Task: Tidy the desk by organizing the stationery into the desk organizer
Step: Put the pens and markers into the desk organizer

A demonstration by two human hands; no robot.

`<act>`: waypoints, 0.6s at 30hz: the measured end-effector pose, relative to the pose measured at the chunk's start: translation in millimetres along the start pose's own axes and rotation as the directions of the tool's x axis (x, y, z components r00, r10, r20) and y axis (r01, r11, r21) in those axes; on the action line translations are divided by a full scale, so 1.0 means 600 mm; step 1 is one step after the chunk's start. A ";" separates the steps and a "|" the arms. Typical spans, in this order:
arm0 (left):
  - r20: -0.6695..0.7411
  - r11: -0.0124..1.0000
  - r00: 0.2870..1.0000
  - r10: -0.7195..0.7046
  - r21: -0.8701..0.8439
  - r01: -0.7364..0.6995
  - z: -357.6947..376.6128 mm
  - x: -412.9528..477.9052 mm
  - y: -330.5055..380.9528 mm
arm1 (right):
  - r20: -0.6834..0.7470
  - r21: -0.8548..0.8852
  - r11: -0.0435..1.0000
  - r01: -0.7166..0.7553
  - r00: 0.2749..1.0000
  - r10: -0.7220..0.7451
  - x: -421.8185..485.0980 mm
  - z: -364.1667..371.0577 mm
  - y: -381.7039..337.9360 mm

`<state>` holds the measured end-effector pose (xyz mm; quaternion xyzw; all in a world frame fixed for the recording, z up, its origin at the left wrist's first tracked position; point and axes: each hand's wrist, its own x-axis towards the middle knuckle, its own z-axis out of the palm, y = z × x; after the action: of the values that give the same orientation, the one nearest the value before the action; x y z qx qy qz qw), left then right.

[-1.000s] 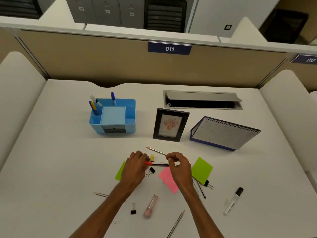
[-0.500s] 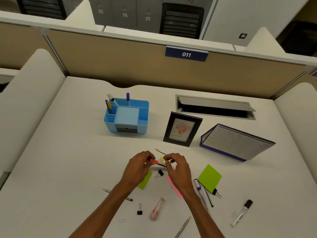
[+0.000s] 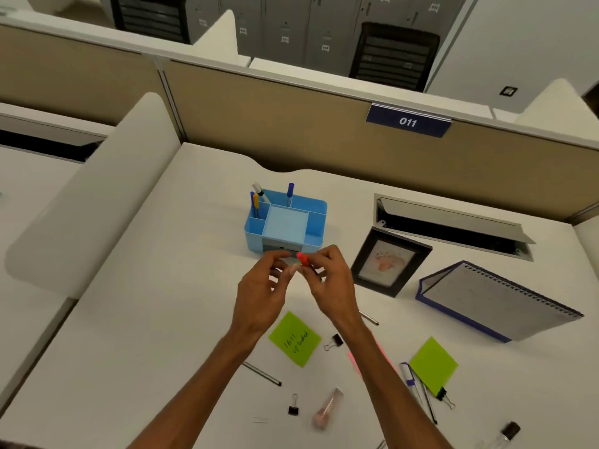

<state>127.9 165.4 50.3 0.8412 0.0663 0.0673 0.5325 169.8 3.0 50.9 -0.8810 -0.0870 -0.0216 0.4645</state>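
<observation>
Stationery held aloft is mostly hidden: only a red-tipped pen (image 3: 303,259) shows, pinched by the right hand (image 3: 327,283) fingers just before the blue organizer (image 3: 285,222). Left hand (image 3: 262,296) hovers beside, fingers loosely spread, empty.

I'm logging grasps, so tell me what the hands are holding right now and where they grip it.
The right hand pinches a red-capped pen just below its cap. The left hand is open beside it, holding nothing.

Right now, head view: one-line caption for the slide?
Both hands, left and right, hold a red-capped pen before the blue desk organizer; stationery still scattered.
</observation>
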 end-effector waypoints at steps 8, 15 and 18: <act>0.093 0.985 0.989 -0.116 0.141 0.102 -0.024 -0.009 -0.074 | -0.138 0.076 0.997 -0.004 0.990 0.014 0.220 0.033 -0.087; 0.224 0.969 0.960 -0.171 0.213 0.123 -0.031 -0.009 -0.139 | -0.169 -0.035 0.999 0.042 0.984 -0.047 0.344 0.116 -0.097; 0.249 0.961 0.950 -0.189 0.245 0.127 -0.038 -0.007 -0.160 | -0.125 -0.080 0.996 0.028 0.991 -0.038 0.359 0.155 -0.089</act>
<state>115.4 225.7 -26.7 0.8895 0.0677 -0.0991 0.4410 368.8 137.4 67.2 -0.8937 -0.0711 -0.0886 0.4340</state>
